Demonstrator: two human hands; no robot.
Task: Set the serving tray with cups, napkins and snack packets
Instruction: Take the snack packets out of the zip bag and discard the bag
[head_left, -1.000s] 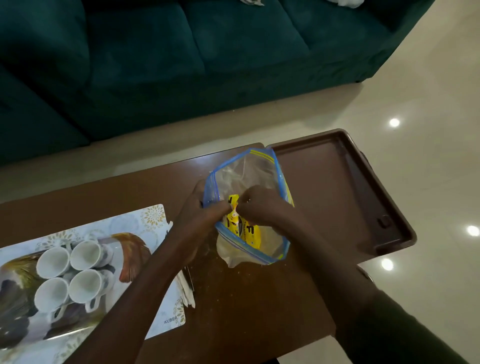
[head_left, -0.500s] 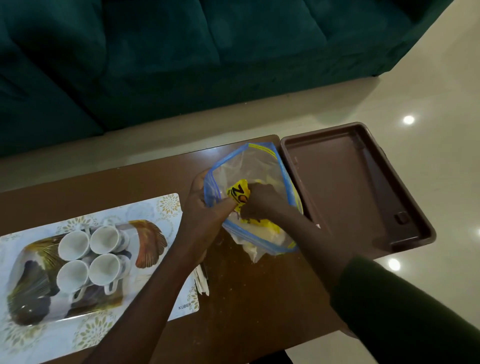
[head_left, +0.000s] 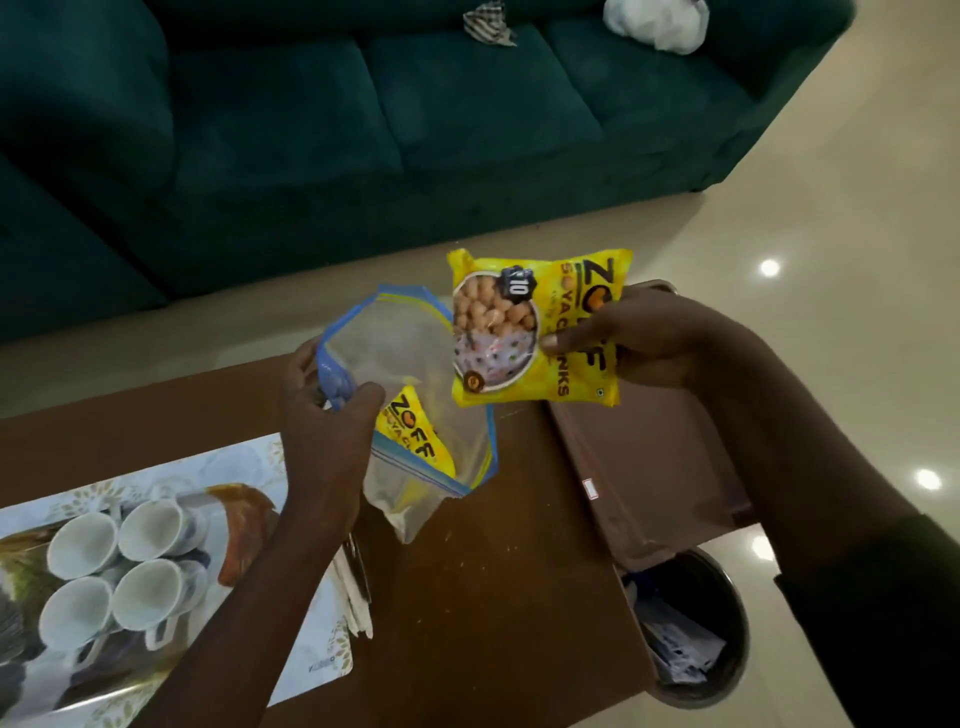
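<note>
My right hand (head_left: 644, 338) holds a yellow snack packet (head_left: 535, 327) lifted above the table's far edge, just left of the brown serving tray (head_left: 654, 467). My left hand (head_left: 322, 415) grips the rim of a clear zip bag with a blue seal (head_left: 410, 364), held open above the table. A second yellow packet (head_left: 413, 434) sits inside the bag. Several white cups (head_left: 111, 566) stand on a printed tray on the left. White napkins (head_left: 353, 587) peek out under my left forearm.
The brown table (head_left: 493, 597) carries a floral placemat (head_left: 317, 654) under the printed cup tray. A dark bin (head_left: 722, 592) with papers stands on the floor at the table's right end. A green sofa (head_left: 363, 130) runs along the far side.
My right hand has pulled a yellow packet out of the zip bag and raised it to the right. My left hand has lifted the bag's mouth off the table.
</note>
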